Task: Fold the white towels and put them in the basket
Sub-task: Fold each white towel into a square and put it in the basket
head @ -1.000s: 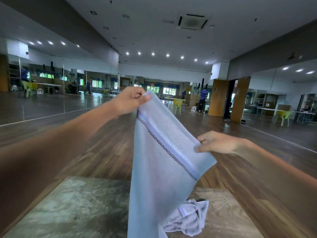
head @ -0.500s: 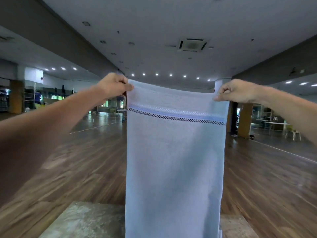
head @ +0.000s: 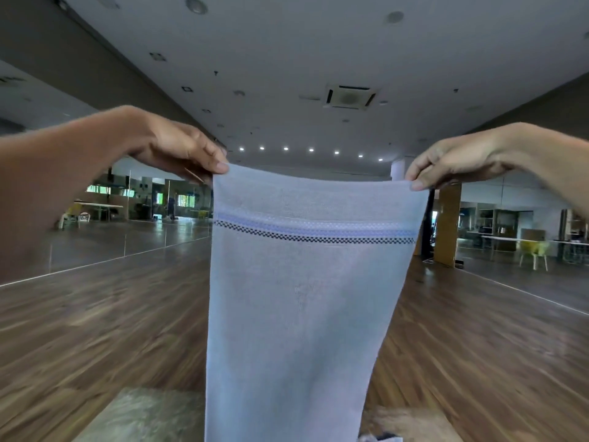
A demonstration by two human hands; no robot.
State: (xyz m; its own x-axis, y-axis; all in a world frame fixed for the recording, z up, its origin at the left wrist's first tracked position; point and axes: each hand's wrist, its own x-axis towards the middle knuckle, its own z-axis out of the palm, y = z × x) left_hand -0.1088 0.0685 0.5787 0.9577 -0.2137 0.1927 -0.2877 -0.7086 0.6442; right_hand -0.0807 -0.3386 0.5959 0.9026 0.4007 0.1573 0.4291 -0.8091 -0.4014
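A white towel (head: 296, 314) with a blue band and a dark checkered stripe near its top hangs straight down in front of me, spread wide. My left hand (head: 178, 148) pinches its top left corner. My right hand (head: 452, 161) pinches its top right corner. The towel's lower end runs out of the frame. A scrap of another white towel (head: 379, 438) shows at the bottom edge, on the table. No basket is in view.
A grey stone-topped table (head: 140, 416) lies below the towel, mostly hidden by it. Around it is a wide wooden floor (head: 95, 314). Far off stand mirrors, tables and yellow chairs (head: 534, 252).
Both hands lifted the towel from a slanted, bunched hold to a level spread in front of me. My view tilted up, so less of the table shows.
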